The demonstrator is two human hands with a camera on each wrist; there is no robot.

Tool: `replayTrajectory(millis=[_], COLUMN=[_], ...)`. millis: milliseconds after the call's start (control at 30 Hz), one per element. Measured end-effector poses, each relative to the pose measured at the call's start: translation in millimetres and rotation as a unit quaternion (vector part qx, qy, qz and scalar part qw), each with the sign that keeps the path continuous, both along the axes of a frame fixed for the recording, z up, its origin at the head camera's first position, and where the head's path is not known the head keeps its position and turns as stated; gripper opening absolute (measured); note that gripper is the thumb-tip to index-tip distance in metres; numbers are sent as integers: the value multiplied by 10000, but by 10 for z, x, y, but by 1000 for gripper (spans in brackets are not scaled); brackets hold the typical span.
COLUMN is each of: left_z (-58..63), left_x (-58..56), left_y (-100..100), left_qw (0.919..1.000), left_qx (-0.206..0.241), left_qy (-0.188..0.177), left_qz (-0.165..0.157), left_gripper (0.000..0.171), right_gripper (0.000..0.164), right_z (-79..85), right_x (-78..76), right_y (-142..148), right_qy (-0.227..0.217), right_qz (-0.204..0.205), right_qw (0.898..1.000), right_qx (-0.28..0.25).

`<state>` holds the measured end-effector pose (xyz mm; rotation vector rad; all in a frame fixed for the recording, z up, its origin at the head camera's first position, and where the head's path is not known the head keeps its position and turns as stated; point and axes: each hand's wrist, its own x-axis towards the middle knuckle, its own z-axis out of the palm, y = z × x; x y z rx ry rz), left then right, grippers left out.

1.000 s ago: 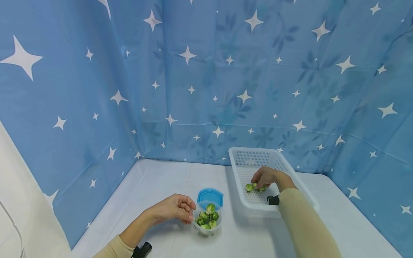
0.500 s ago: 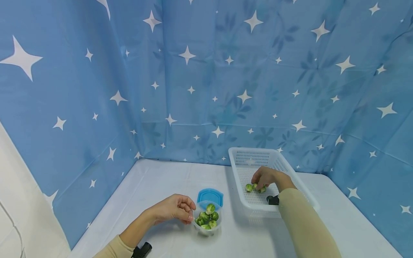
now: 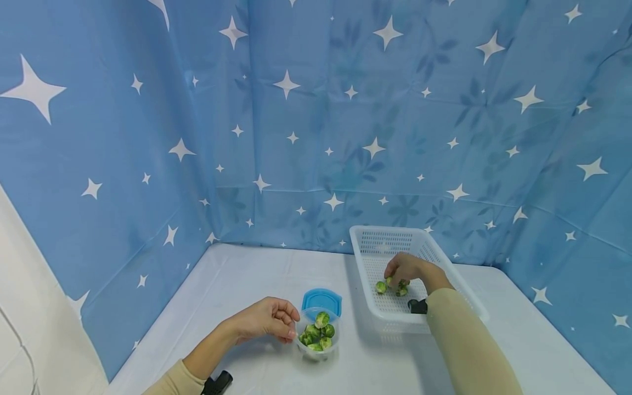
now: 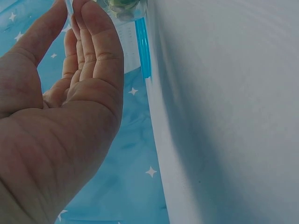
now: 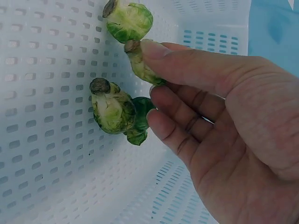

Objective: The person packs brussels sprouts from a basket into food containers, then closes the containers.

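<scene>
My right hand (image 3: 417, 269) reaches into the white plastic basket (image 3: 375, 269). Between thumb and fingers it pinches a Brussels sprout (image 5: 139, 64) by its stem end, as the right wrist view shows. Another Brussels sprout (image 5: 131, 22) lies just beyond, and others lie below the fingertips on the basket's perforated floor. My left hand (image 3: 269, 321) holds the rim of a small clear tub (image 3: 318, 356) between thumb and fingers. Several green Brussels sprouts (image 3: 313, 331) are heaped inside the tub. In the left wrist view, only a corner of the tub shows above the fingers.
Directly behind the tub, a blue lid (image 3: 322, 300) lies on the white tabletop (image 3: 266, 274). A blue curtain (image 3: 296, 164) with white stars hangs along the back and sides. The basket stands at the back right, near the curtain.
My right hand has risen slightly with a sprout in its pinch, apart from the others in the basket. The left hand and the tub have stayed still.
</scene>
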<state>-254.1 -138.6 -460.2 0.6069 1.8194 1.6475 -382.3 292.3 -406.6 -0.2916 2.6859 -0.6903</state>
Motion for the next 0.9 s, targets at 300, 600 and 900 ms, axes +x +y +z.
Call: replayTrajectory(millis=[300,600,900], left_z=[1,-6,-3], left_x=[-4,-5,-15], left_y=[7,-9,-6], left_qw=[10000,10000,10000], left_qx=[8,14,-3], left_qy=[-21,-42,-48], left_qz=[49,27,36], left_gripper=[45,45,46], right_gripper=[26,25,24], right_z=[58,177,364], right_x=[-33,-47,-54], right_y=[11,-75,-237], right_qy=[797,1042,1495], right_qz=[282,481,758], right_qw=[9953,9835,9758], right_qx=[-467,-1397,-1404])
